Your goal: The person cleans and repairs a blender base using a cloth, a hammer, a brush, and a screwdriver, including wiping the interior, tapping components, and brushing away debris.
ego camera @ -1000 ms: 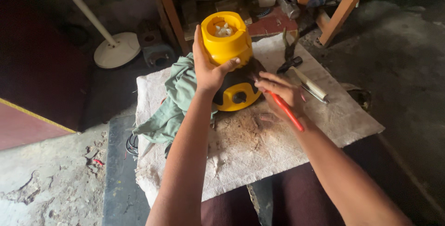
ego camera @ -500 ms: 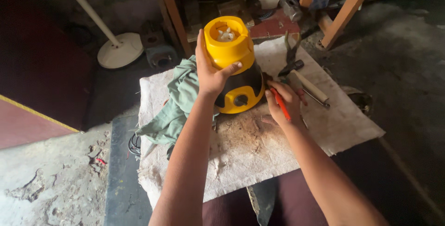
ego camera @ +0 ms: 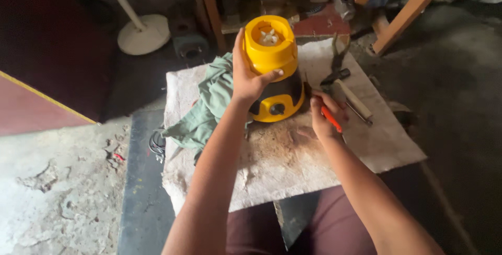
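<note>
A yellow and black mixer base (ego camera: 274,72) stands upright on a dirty white cloth (ego camera: 272,155) spread over a low bench. My left hand (ego camera: 247,77) grips its yellow upper part from the left, thumb across the front. A white coupling shows in its open top. My right hand (ego camera: 324,115) rests on the cloth just right of the base and holds a red-handled screwdriver (ego camera: 330,119), its tip toward the base's lower right side.
A crumpled green rag (ego camera: 206,108) lies left of the base. Pliers (ego camera: 337,61) and a pale-handled tool (ego camera: 353,98) lie to the right. A white fan stand (ego camera: 142,33) and wooden legs (ego camera: 410,9) stand behind. Cracked concrete floor lies at left.
My right hand with the screwdriver has drawn in closer to the base's lower right side. My left hand keeps its grip on the base.
</note>
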